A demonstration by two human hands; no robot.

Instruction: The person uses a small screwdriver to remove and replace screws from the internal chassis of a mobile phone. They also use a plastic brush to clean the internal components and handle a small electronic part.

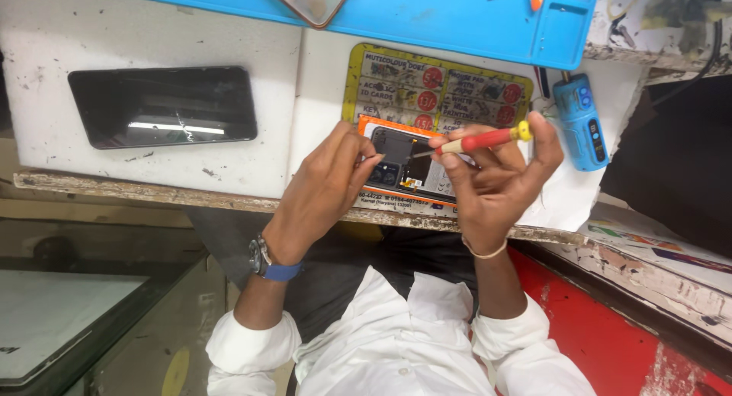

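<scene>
We see a white foam-topped workbench point(152, 30) with a chipped, worn front edge filling most of the view, and a blue silicone repair mat point(457, 14) lying across its far side. On the bench to the left lies a black smartphone point(162, 106), screen up and cracked, well apart from both hands. Near the middle sits a yellow-bordered printed card point(435, 83), and on it lies an opened phone point(404, 163) in an orange frame, back cover off, dark inner boards and camera module showing. It rests just inside the near edge of the bench, between our two hands. Right of the card a blue cylindrical electric tool point(581, 121) lies on the white surface, near our right hand but not touching it. Our right hand point(496, 190) is curled tight around a small screwdriver point(476, 142) with a red handle and yellow cap, thumb and forefinger pinching the handle, the shaft pointing left and down onto the phone's inside. Our left hand point(324, 186) has fingers drawn together in a narrow pinch at the phone's left upper edge; we cannot tell if anything small sits between the fingertips. The left wrist wears a watch point(267, 260) with a blue strap, the right wrist a thin pale band point(486, 252). Both arms are in white sleeves point(396, 342).
</scene>
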